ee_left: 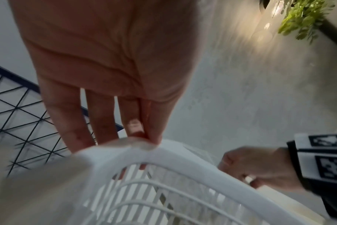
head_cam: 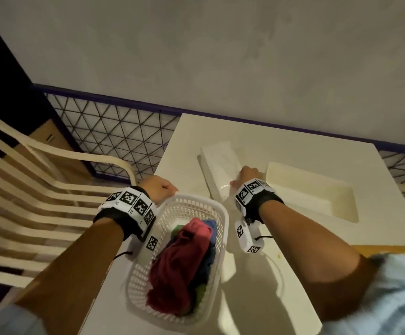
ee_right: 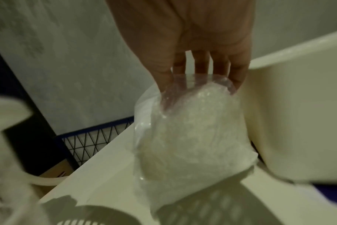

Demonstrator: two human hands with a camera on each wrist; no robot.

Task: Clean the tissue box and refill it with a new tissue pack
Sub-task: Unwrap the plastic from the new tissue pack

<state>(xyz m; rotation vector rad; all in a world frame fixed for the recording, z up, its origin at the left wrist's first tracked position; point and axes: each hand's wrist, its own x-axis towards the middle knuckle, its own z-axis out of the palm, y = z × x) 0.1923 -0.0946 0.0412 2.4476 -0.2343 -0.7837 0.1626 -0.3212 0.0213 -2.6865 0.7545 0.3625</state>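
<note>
Right hand (head_cam: 245, 176): fingers (ee_right: 238, 79) curled onto the near end of the tissue pack (head_cam: 220, 165), pinching its clear wrapper; in the right wrist view the fingertips dent the film at the top of the pack.

Left hand (head_cam: 161, 189): fingers (ee_left: 67, 121) hooked over the far rim of the basket (head_cam: 220, 213), thumb pressed against the rim in the left wrist view; a grasp on the rim, not a flat rest.

Tissue pack: white, wrapped in thin clear plastic; lying on the bench (head_cam: 281, 286) between basket and tissue box, its near end under the right hand; whether that end is lifted off the bench cannot be told.

Tissue box (head_cam: 312, 189): cream, open-topped, apparently empty; just right of the pack, on the bench; lid not in view.

Basket: white plastic lattice; holds bundled cloths (head_cam: 184, 262), red, pink, blue and green; near the front left of the bench.

Surroundings: slatted chair (head_cam: 39, 189) to the left; wire grid panel (head_cam: 112, 131) behind the bench.

Hazards, as judged: the hold is on slack film, not the tissue block, so the pack may slip or the wrapper tear when raised; pack and box lie close, so a sideways swing could knock the box; the basket sits near the bench edge, so a pull on its rim could tip it off.
</note>
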